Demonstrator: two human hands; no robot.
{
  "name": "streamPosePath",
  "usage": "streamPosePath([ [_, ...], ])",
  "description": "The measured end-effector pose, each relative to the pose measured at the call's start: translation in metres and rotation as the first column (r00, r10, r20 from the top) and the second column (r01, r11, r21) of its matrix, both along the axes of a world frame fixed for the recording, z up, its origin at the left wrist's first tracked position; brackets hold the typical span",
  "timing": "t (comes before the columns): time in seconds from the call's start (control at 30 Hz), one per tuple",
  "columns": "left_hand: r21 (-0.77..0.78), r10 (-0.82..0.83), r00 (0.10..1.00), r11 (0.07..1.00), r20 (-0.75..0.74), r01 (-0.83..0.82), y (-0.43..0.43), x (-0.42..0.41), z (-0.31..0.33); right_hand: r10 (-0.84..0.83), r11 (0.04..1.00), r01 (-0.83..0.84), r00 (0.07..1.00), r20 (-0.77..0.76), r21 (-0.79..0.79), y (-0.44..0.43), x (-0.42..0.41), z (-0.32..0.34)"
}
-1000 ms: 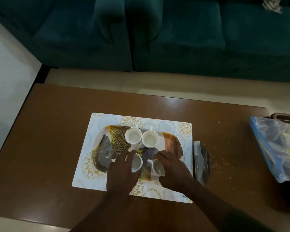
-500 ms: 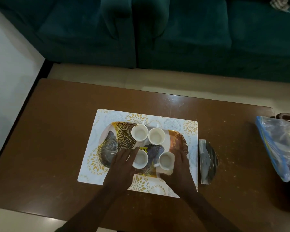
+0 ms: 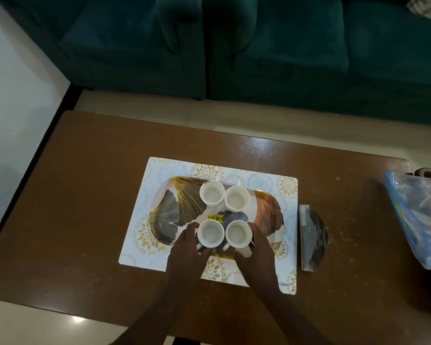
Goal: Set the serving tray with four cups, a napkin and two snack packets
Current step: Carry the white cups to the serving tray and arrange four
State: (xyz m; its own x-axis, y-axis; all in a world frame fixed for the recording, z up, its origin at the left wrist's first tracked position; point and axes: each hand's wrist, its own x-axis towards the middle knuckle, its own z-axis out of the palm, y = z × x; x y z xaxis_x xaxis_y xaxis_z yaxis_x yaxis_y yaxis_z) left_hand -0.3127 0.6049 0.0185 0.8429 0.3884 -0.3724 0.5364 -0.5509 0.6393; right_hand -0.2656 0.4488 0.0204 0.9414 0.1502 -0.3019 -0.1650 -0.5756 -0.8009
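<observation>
White round cups [image 3: 211, 232] [image 3: 237, 233] on glossy tray [image 3: 184, 195]; left hand [image 3: 187, 247] and right hand [image 3: 256, 250] fingers each clasp one.

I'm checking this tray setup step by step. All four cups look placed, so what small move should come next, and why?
Probably let go of the two near cups and send the right hand to the dark packet lying on the table right of the placemat. Four cups stand upright on the tray, which holds no napkin or snack yet.

Cups [image 3: 224, 217]: four standing on the tray [image 3: 269, 215] — two behind, two before.
Tray: lying on the placemat [image 3: 288, 185].
Packet [image 3: 311, 236]: lying right of the placemat — on the table [image 3: 97, 195].
</observation>
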Motion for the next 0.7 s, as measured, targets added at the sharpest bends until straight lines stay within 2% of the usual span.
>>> streamPosePath([
  [0.1,-0.044,0.049,0.998,0.998,0.051,-0.046,-0.001,0.002,0.001,-0.059,0.997,0.06,0.998,-0.028,0.057,0.009,-0.006,-0.004],
  [0.27,-0.061,0.17,0.983,0.984,0.065,-0.166,-0.001,0.006,0.0,-0.145,0.984,0.161,0.975,-0.165,0.083,0.022,-0.009,-0.006],
  [0.43,-0.059,0.18,0.98,0.983,0.087,-0.175,-0.001,0.01,0.0,-0.187,0.974,0.205,0.969,-0.164,0.101,0.029,-0.006,-0.007],
  [0.7,-0.041,0.164,0.983,0.986,0.082,-0.161,0.001,0.016,-0.002,-0.163,0.985,0.167,0.983,-0.081,0.051,0.03,0.002,-0.006],
])
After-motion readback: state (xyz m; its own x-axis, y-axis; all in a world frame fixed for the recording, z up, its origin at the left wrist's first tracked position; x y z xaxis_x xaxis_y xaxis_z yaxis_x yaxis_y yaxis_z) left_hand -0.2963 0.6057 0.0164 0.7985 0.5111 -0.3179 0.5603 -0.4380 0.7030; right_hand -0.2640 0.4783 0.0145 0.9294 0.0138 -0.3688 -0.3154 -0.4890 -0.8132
